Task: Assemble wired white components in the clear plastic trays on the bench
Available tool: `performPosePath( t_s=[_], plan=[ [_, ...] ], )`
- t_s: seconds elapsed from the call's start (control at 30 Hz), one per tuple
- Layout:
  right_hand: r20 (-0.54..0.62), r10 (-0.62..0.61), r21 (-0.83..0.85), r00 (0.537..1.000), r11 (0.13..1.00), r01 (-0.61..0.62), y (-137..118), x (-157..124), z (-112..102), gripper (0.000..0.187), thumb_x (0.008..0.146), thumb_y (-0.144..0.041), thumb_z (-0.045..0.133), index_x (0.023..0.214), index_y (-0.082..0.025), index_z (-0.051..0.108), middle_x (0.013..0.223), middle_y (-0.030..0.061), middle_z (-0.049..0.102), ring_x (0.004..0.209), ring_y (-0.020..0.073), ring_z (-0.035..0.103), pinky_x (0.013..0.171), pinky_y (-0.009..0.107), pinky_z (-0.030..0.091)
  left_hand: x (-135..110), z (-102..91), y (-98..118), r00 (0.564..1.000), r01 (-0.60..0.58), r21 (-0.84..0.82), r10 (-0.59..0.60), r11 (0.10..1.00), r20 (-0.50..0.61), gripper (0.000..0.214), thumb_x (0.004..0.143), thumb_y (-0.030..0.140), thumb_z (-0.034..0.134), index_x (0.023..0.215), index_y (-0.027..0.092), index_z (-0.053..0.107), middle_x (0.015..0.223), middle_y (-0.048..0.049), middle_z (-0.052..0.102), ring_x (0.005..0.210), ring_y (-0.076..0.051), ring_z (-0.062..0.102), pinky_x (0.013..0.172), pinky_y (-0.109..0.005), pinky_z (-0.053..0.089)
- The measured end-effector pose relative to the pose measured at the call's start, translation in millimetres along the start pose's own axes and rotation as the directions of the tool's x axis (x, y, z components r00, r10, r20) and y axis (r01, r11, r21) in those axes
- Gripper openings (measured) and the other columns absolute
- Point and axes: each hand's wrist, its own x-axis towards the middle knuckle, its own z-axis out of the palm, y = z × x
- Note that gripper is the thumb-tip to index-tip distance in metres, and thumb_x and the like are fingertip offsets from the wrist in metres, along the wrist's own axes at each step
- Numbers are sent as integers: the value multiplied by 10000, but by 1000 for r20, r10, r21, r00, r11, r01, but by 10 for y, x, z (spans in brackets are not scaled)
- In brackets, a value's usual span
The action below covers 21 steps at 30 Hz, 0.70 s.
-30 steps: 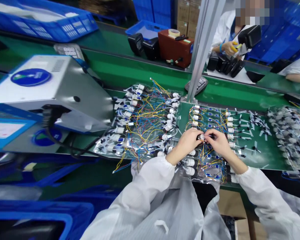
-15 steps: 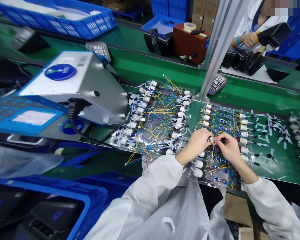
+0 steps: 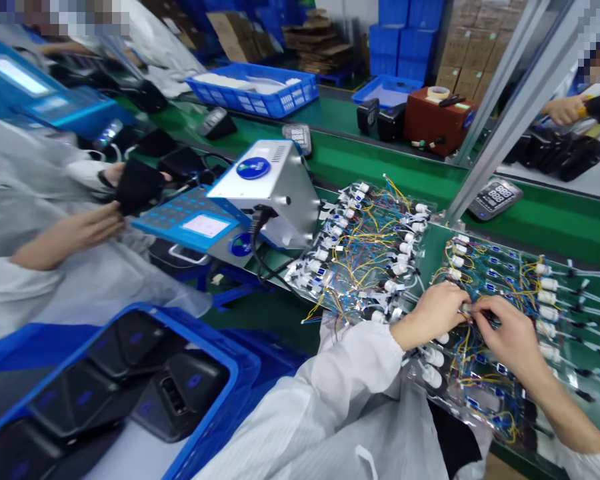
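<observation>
My left hand (image 3: pixel 437 310) is closed, its fingertips pinching a small white cylindrical part with wires (image 3: pixel 466 308). Close against it, my right hand (image 3: pixel 507 327) pinches at the part's other end; what lies between those fingertips is too small to make out. Beneath both hands, a clear plastic sheet carries rows of similar white cylinders (image 3: pixel 433 357), with yellow, blue and red wires (image 3: pixel 463 347) and small blue circuit boards (image 3: pixel 493 272) between the rows. Thin tubes with black fittings (image 3: pixel 583 283) stick out along the right side.
Left of my hands lies another wired batch (image 3: pixel 365 233), beside a white-and-blue test machine (image 3: pixel 267 190). A metal post (image 3: pixel 500 113) rises behind the bench. A blue crate (image 3: pixel 230 353) of black monitor housings stands at lower left. A co-worker's hands (image 3: pixel 77 230) hold a black device.
The view has swung left, bringing the co-worker at the left and more of the crate into sight. My hands stay together at the small white part.
</observation>
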Motion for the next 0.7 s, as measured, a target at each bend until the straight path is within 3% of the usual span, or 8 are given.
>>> performPosePath(
  t_s=[0.2, 0.43, 0.7],
  plan=[
    [0, -7, -2, 1000, 1000, 7, 4, 24, 3, 118, 964, -180, 565, 919, -263, 636, 925, 34, 726, 852, 237, 729, 803, 386, 567, -4, -4, 11, 1000, -4, 15, 4, 1000, 7, 141, 933, 235, 740, 1065, 183, 743, 1042, -77, 770, 1071, -252, 698, 988, -367, 569],
    [60, 32, 45, 998, 998, -35, -76, 62, 11, 172, 895, -83, 539, 854, -232, 615, 860, 18, 665, 817, 190, 663, 765, 314, 520, -11, 17, 6, 999, 27, 0, -27, 1000, 18, 122, 910, 176, 754, 1031, 186, 754, 1037, -64, 767, 1046, -246, 695, 974, -357, 556],
    [5, 89, 59, 996, 994, -89, -93, -42, 72, 198, 882, -74, 545, 827, -229, 653, 859, 28, 705, 820, 199, 675, 790, 332, 539, -23, 58, 6, 1000, 28, 1, -28, 1000, 5, 148, 882, 155, 780, 1024, 192, 764, 1043, -68, 772, 1052, -246, 701, 986, -358, 551]
  ],
)
